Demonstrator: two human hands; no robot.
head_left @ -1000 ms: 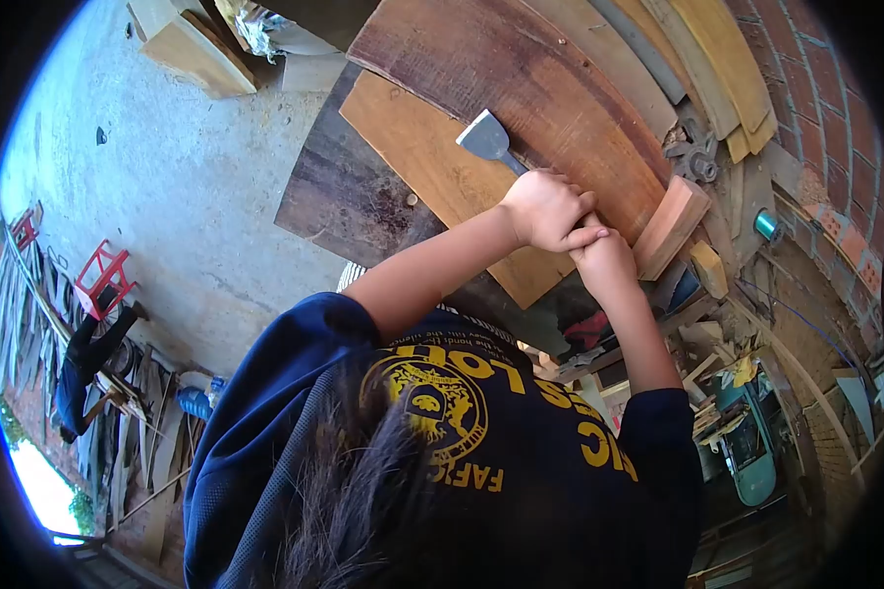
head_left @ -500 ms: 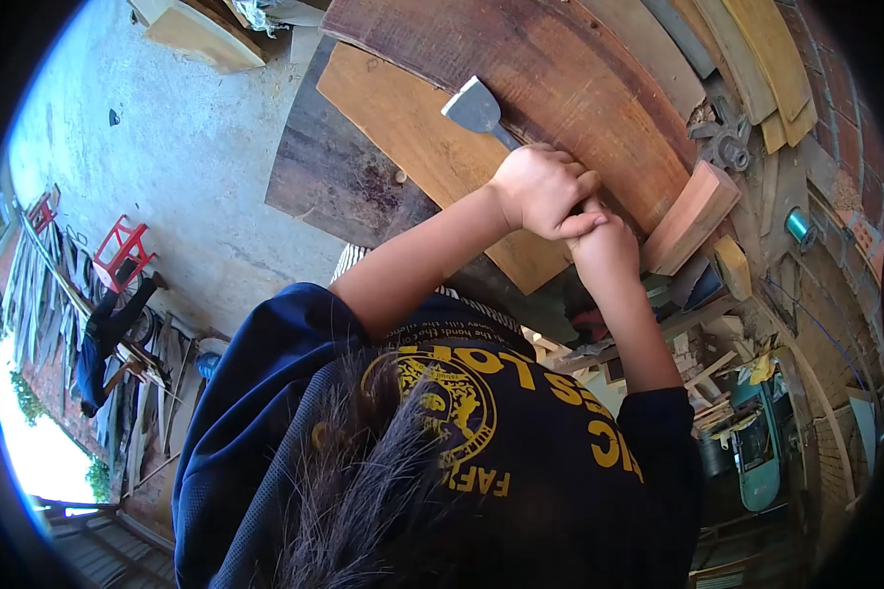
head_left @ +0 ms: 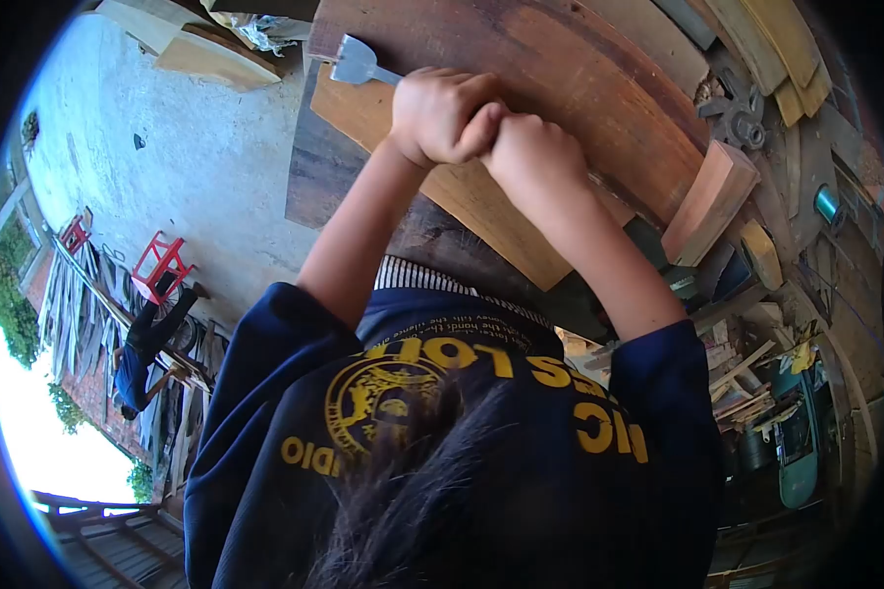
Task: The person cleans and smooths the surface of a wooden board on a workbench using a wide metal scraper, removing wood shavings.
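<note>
Both my hands grip the handle of a wide-bladed chisel. My left hand is in front, closest to the blade, and my right hand is pressed right behind it. The steel blade rests at the far edge of a light brown board, beside a darker curved plank. The handle is hidden inside my fists. My dark blue shirt with yellow print fills the bottom of the view.
A short wooden block lies to the right of the boards, with a metal pulley and a green can beyond it. Concrete floor is on the left, with red stools and another person by stacked wood.
My hands have pushed the chisel forward along the board, away from me and to the left. My arms are now stretched further out.
</note>
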